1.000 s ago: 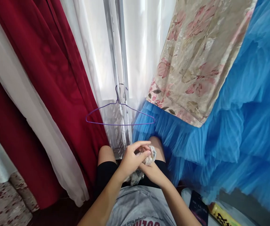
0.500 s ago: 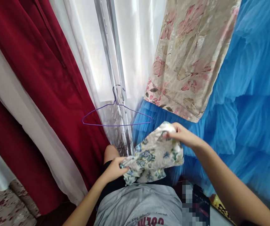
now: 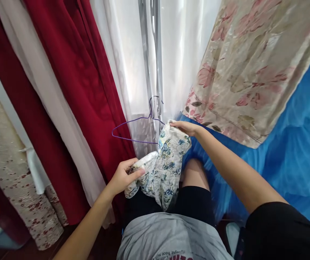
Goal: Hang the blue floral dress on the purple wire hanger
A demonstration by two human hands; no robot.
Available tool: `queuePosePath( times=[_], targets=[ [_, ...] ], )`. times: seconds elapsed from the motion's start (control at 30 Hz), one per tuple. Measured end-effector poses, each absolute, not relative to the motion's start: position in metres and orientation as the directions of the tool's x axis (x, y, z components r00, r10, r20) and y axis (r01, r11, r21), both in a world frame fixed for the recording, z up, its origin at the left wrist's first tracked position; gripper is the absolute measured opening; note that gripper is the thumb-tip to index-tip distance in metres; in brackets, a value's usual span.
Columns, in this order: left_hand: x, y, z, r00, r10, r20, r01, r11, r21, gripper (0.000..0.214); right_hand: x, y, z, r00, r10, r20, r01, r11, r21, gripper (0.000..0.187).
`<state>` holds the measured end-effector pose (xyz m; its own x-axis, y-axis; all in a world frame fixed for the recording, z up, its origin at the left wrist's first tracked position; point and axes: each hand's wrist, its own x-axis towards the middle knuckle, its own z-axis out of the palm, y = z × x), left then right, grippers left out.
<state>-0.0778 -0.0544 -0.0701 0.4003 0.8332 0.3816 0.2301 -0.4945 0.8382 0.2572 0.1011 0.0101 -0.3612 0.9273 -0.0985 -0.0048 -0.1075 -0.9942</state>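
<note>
A small white garment (image 3: 168, 162) with blue and yellow-green flowers hangs between my two hands; its exact kind is hard to tell. My left hand (image 3: 127, 175) is closed on its lower left side, thumb on top of the cloth. My right hand (image 3: 184, 127) grips its upper right edge, fingertips partly hidden by the fabric. Just behind the cloth, a thin purple wire hanger (image 3: 131, 120) hangs by its hook from a metal stand (image 3: 157, 72). The garment covers the hanger's right end; I cannot tell whether they touch.
Dark red curtain-like fabric (image 3: 90, 90) hangs on the left, beside cream cloth with red flowers (image 3: 5, 144). White sheer curtains (image 3: 184, 47) are behind the stand. A beige floral cloth (image 3: 247, 79) and blue ruffled tulle (image 3: 292, 169) hang on the right.
The garment has been raised and opened out, its right side lifted up to the hanger. My right hand has moved left and up. The view has shifted left.
</note>
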Motion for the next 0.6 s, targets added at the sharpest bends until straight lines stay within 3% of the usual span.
queuePosePath(
  times=[0.17, 0.23, 0.3, 0.4, 0.5, 0.6],
  targets=[
    [-0.128, -0.016, -0.067, 0.351, 0.848, 0.398, 0.342, -0.512, 0.788, 0.03, 0.259, 0.091, 0.012, -0.447, 0.893, -0.046, 0.008, -0.047, -0.999, 0.016],
    [-0.149, 0.009, -0.072, 0.433, 0.82, 0.375, 0.525, -0.567, 0.634, 0.028, 0.268, 0.086, 0.015, -0.461, 0.887, -0.03, 0.027, -0.02, -0.999, 0.021],
    [-0.168, 0.036, -0.076, 0.496, 0.796, 0.348, 0.698, -0.603, 0.386, 0.028, 0.274, 0.083, 0.019, -0.472, 0.881, -0.025, 0.059, 0.003, -0.998, 0.025],
    [-0.185, 0.072, -0.071, 0.456, 0.812, 0.363, 0.825, -0.539, 0.168, 0.027, 0.275, 0.081, 0.024, -0.45, 0.892, -0.037, 0.113, 0.016, -0.994, 0.027],
    [-0.188, 0.1, -0.048, 0.342, 0.814, 0.47, 0.883, -0.45, 0.136, 0.026, 0.272, 0.077, 0.028, -0.425, 0.904, -0.048, 0.14, 0.013, -0.99, 0.027],
    [-0.169, 0.123, -0.014, 0.158, 0.731, 0.664, 0.86, -0.432, 0.271, 0.028, 0.272, 0.073, 0.03, -0.424, 0.903, -0.071, 0.135, -0.015, -0.991, 0.026]
  ],
)
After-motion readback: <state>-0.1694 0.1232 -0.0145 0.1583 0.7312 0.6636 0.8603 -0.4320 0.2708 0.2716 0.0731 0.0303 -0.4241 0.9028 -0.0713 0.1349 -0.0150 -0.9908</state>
